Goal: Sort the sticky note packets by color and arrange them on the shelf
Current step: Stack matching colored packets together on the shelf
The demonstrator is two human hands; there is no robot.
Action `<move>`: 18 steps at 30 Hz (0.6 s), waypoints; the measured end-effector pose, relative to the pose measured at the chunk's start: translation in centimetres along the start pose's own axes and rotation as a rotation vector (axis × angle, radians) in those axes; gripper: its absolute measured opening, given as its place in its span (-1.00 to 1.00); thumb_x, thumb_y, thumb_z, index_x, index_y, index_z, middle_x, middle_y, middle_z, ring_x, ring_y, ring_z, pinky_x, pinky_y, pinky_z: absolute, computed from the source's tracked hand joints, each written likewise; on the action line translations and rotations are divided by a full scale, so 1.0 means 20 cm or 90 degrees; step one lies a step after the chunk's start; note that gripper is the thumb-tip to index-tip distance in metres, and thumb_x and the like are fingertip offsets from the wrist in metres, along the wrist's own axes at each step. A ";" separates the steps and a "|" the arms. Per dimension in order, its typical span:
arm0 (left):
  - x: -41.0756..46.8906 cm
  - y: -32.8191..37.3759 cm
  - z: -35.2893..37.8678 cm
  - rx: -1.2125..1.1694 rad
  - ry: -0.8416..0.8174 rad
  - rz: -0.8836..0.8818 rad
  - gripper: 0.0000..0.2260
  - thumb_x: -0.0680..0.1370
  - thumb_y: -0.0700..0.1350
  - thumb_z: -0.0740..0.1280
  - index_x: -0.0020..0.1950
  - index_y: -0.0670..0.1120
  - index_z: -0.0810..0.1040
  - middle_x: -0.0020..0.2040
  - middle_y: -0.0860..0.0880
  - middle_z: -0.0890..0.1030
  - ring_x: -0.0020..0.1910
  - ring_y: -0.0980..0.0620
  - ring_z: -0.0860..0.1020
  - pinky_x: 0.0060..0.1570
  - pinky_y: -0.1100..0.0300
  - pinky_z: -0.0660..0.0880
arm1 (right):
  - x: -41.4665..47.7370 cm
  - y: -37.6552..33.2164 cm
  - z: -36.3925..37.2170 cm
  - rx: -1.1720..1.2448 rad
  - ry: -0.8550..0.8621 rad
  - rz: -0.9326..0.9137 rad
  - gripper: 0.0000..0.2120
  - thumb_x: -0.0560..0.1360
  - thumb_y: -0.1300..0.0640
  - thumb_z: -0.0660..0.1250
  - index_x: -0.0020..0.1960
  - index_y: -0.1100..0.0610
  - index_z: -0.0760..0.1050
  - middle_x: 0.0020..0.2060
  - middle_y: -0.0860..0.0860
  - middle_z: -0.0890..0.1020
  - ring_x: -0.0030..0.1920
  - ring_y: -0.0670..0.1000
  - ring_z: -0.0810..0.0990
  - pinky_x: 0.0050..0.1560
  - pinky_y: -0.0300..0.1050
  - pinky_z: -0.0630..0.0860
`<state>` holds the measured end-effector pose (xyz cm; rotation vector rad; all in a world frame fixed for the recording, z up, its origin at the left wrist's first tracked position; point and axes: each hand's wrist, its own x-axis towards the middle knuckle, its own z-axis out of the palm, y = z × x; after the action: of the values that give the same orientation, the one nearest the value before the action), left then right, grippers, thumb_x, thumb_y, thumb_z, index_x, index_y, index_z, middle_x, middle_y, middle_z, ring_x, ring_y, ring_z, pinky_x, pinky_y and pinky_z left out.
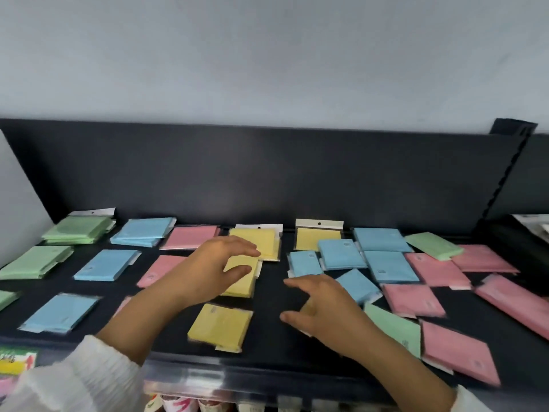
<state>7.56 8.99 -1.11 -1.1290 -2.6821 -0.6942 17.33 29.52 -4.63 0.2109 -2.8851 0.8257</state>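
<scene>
Midway along the shelf, the left hand hovers with spread, relaxed fingers over the middle yellow packet, which lies front-to-back. The right hand, also loosely spread, sits just right; a yellow sliver beneath it may be another packet.

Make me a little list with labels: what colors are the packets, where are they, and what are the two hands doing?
Place: dark shelf
Left side: sorted columns of green packets, blue packets, pink packets, yellow packets
Right side: mixed pile of blue, pink, green, one yellow
Left hand: open, over the middle yellow packet
Right hand: open, fingers spread, beside the mixed pile
Touching anything: cannot tell
</scene>
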 end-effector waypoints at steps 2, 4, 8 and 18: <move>0.06 0.07 0.04 -0.003 -0.004 0.032 -0.72 0.53 -0.07 0.33 0.24 0.09 0.53 0.26 0.18 0.49 0.27 0.22 0.40 0.27 0.38 0.26 | -0.05 0.07 -0.05 -0.067 0.013 0.038 -0.35 0.37 -0.22 0.38 0.39 -0.13 0.28 0.31 -0.12 0.39 0.30 -0.06 0.30 0.26 -0.17 0.30; 0.12 0.12 0.07 -0.008 -0.012 0.056 -0.71 0.53 -0.07 0.33 0.24 0.09 0.52 0.26 0.18 0.49 0.27 0.22 0.40 0.28 0.38 0.25 | -0.10 0.11 -0.07 -0.101 0.005 0.061 -0.30 0.33 -0.23 0.40 0.39 -0.10 0.27 0.29 -0.10 0.39 0.28 -0.03 0.29 0.24 -0.14 0.31; 0.19 0.19 0.11 -0.011 -0.025 0.090 -0.70 0.53 -0.07 0.33 0.25 0.08 0.51 0.27 0.18 0.49 0.26 0.26 0.39 0.21 0.52 0.19 | -0.13 0.14 -0.07 -0.163 -0.020 0.082 -0.32 0.32 -0.19 0.38 0.38 -0.02 0.31 0.21 -0.02 0.48 0.22 0.04 0.33 0.18 -0.04 0.38; 0.27 0.20 0.23 -0.017 -0.049 0.004 -0.65 0.53 -0.07 0.31 0.33 0.06 0.44 0.26 0.12 0.50 0.22 0.17 0.43 0.14 0.41 0.29 | -0.14 0.17 -0.15 0.011 0.120 0.133 -0.36 0.27 -0.15 0.41 0.33 -0.13 0.38 0.03 -0.10 0.47 0.03 -0.11 0.42 -0.02 -0.26 0.35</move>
<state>6.83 16.98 -2.05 -1.1942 -2.7396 -0.7008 19.86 34.19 -4.39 -0.1615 -2.7537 0.8533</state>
